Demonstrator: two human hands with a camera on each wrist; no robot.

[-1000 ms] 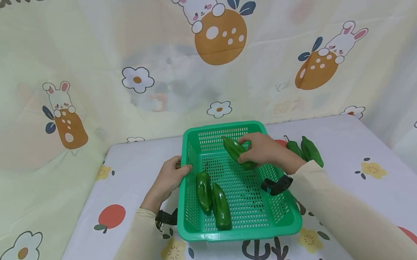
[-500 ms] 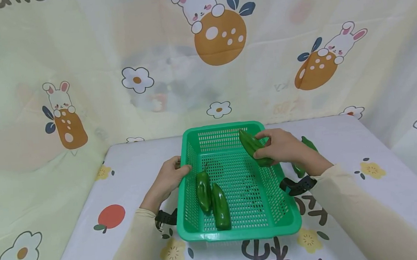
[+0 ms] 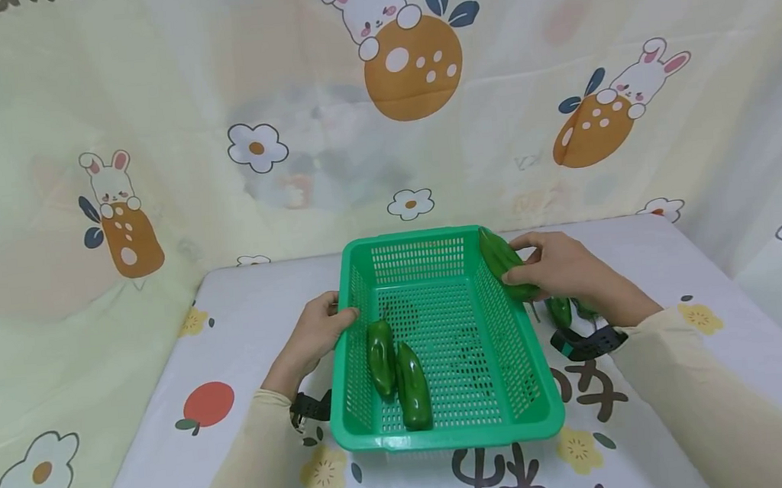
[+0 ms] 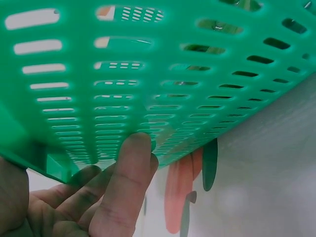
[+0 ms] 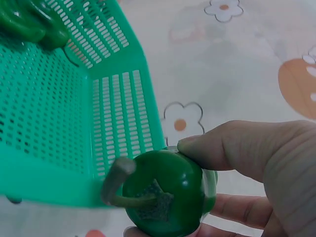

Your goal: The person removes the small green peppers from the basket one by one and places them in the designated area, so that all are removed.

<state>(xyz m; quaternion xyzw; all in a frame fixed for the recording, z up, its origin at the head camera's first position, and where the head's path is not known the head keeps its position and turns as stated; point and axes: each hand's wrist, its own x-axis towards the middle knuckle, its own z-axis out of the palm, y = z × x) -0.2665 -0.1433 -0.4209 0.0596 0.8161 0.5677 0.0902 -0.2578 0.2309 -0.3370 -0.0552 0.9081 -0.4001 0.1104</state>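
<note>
A green plastic basket (image 3: pixel 448 439) with slotted walls stands on the table. My left hand (image 3: pixel 311 333) grips its left rim, the thumb over the edge; in the left wrist view the fingers (image 4: pixel 129 182) lie against the outer wall. With my right hand (image 3: pixel 561 265) I hold a green pepper (image 3: pixel 498 257) at the basket's right rim, between thumb and fingers. The right wrist view shows this pepper (image 5: pixel 173 190) stem end on, beside the rim. Two more green peppers, one (image 3: pixel 382 359) next to the other (image 3: pixel 414 390), lie inside at the left.
Beyond the basket's right side, a green pepper (image 3: pixel 559 312) and another (image 3: pixel 584 310) lie on the table, partly hidden by my right hand and wrist. A patterned cloth (image 3: pixel 231 318) covers the table, and a printed curtain (image 3: pixel 332 195) hangs behind.
My right hand has carried the held pepper rightward, from over the basket's inside to its right rim. The left hand, the basket and the two peppers inside have stayed put.
</note>
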